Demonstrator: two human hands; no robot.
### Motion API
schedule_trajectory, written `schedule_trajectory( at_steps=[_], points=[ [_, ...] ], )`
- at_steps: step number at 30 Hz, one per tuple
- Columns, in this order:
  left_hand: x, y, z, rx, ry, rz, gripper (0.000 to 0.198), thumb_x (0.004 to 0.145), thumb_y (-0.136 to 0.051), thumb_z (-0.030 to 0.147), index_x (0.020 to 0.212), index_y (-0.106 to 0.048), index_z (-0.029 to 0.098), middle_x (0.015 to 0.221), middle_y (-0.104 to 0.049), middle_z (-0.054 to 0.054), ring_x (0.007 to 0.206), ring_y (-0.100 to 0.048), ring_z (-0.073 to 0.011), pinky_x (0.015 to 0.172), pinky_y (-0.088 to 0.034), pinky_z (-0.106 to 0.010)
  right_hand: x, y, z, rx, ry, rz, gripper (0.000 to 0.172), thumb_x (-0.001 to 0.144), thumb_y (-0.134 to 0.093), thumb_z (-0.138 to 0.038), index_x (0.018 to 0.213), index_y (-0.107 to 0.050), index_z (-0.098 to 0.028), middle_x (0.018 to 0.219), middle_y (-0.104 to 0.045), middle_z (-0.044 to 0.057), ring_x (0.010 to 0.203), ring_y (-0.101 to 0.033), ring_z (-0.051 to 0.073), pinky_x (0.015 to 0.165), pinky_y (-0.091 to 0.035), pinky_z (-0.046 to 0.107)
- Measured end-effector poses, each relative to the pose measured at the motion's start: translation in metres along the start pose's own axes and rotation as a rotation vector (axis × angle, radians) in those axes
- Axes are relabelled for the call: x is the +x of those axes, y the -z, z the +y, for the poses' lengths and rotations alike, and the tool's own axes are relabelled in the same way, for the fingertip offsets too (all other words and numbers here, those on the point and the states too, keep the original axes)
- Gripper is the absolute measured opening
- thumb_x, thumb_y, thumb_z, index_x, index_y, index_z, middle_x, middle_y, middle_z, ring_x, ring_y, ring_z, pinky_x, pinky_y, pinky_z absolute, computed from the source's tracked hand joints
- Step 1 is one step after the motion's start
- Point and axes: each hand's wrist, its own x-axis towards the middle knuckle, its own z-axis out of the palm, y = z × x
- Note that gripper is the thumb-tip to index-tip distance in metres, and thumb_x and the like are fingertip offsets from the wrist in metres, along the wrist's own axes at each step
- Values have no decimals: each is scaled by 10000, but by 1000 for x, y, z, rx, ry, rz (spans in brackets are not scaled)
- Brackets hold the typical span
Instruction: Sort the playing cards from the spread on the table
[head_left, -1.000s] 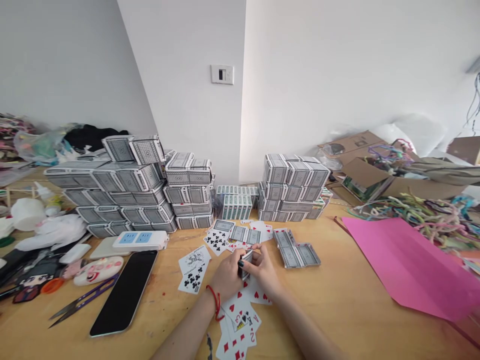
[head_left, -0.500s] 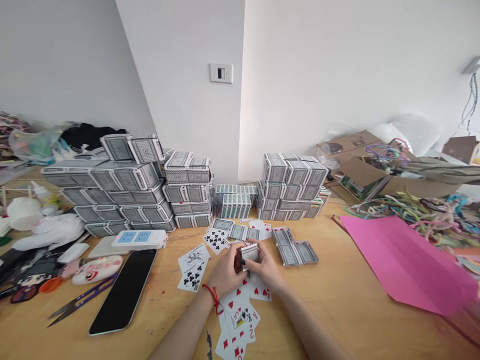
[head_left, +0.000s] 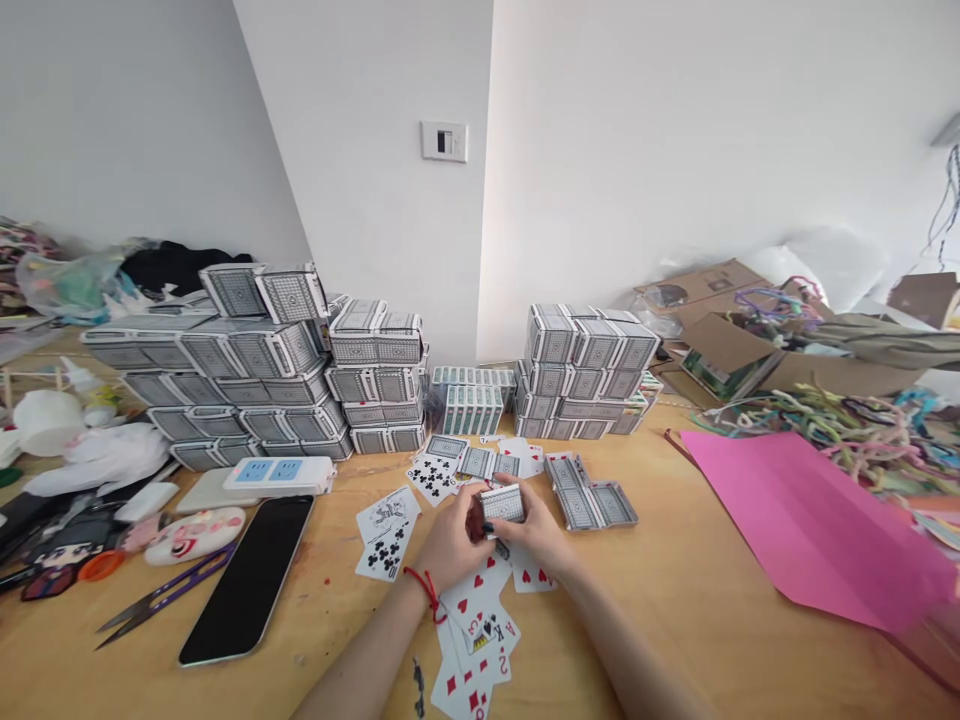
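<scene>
- While loose cards [head_left: 476, 640] are lying face up on the table [head_left: 675, 600], the left hand [head_left: 450, 540] is clamping one side of a card block [head_left: 502, 503] just above them.
- The right hand [head_left: 534, 528] is gripping the block's other side, its dark-nailed thumb pressing the near edge.
- Folded cards [head_left: 589, 502] are resting beyond the right hand, to its right.
- A phone [head_left: 247, 580] is lying left of the left hand, beside scissors [head_left: 166, 598].

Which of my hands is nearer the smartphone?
Left. The left hand is to the right of the smartphone; the right hand is farther right, beyond the left hand.
</scene>
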Motion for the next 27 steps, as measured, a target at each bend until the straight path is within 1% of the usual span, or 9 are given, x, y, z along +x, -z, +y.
schedule_trajectory(
  at_steps=[2,4,7,12,16,19,24,27],
  points=[
    [1,0,-1,-26,-2,4,483,654,-513,129,1105,-368,220,902,-581,-19,790,-560,-150,695,-447,-264,1,1,-1,-25,2,-37,570,571,-712,-257,1079,-461,-196,990,-594,52,903,-555,208,804,-433,353],
    [1,0,-1,-35,-3,11,486,662,-520,145,1115,-364,223,970,-579,-32,855,-559,-165,739,-445,-281,1,2,-1,-26,5,-48,560,564,-718,-264,1064,-479,-186,1023,-595,67,946,-546,224,831,-423,364],
    [1,0,1,-35,-15,27,472,675,-516,151,1116,-372,233,985,-578,-25,878,-555,-166,755,-439,-281,1,0,2,-26,7,-32,533,577,-707,-284,1053,-492,-179,1024,-600,73,958,-547,229,841,-423,365],
    [0,-1,5,-33,-32,9,400,690,-497,141,1072,-415,232,988,-575,-20,860,-553,-159,723,-439,-265,1,-2,6,-100,0,25,540,569,-703,-266,1065,-507,-179,1029,-601,67,955,-545,239,842,-422,379],
    [0,-2,3,-23,-17,28,431,683,-503,136,1093,-404,226,996,-571,-29,876,-546,-169,741,-434,-282,2,-3,3,-98,-10,12,561,558,-709,-248,1074,-502,-173,1009,-611,61,935,-554,231,815,-440,353],
    [0,-3,1,-33,-39,30,455,675,-492,111,1106,-396,222,985,-568,-34,864,-540,-167,745,-432,-290,2,-3,2,-90,-4,23,599,550,-717,-237,1097,-482,-176,995,-611,56,925,-555,222,826,-433,352],
    [-2,-1,3,-96,-86,-30,566,632,-494,75,1164,-364,217,868,-560,-26,750,-539,-154,669,-447,-275,2,-2,4,-45,2,32,614,545,-731,-256,1100,-479,-187,1015,-592,62,926,-547,222,830,-427,369],
    [-4,4,3,-220,-81,-90,589,642,-524,113,1195,-347,211,852,-550,-32,715,-534,-148,637,-449,-265,2,-1,4,59,-17,3,614,544,-738,-262,1090,-471,-177,979,-601,67,897,-556,219,799,-439,365]
  ],
)
